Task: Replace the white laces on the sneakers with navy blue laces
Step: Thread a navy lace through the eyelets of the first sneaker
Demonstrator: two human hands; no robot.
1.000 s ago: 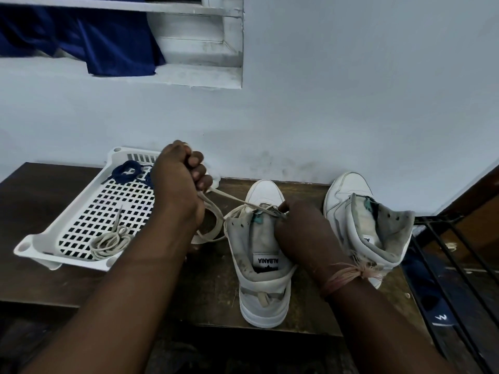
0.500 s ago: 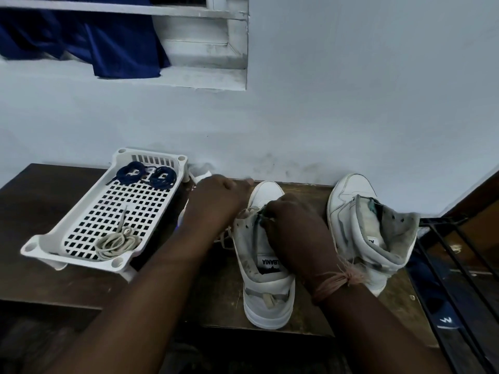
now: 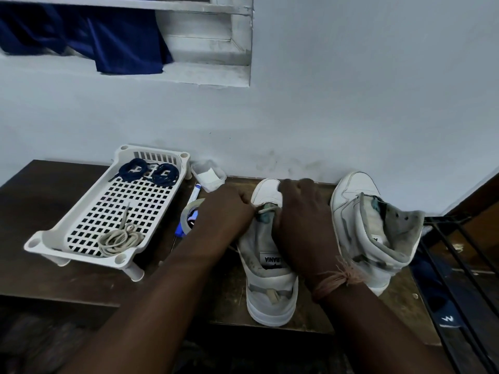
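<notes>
Two white high-top sneakers stand on the dark table, toes to the wall. Both my hands work on the left sneaker (image 3: 270, 287). My left hand (image 3: 225, 209) is at its left eyelet side, fingers curled and pinching a white lace (image 3: 266, 210) that shows between the hands. Fingers bent over the front, my right hand (image 3: 302, 214) grips that shoe's upper. The right sneaker (image 3: 372, 238) stands untouched with its collar folded open. Two navy blue lace bundles (image 3: 149, 171) lie at the far end of the white tray (image 3: 35, 242). A removed white lace (image 3: 118, 238) lies coiled at its near end.
Between the tray and my left arm lie a tape roll (image 3: 189, 214) and a marker (image 3: 195, 191). A clear plastic container (image 3: 208, 175) sits by the wall. A black metal rack (image 3: 459, 265) borders the table's right edge. A blue curtain (image 3: 108, 36) hangs above.
My left hand, which was raised over the tray pulling the white lace out, has come down and right to the left sneaker's eyelets. My right hand has slid forward over the upper.
</notes>
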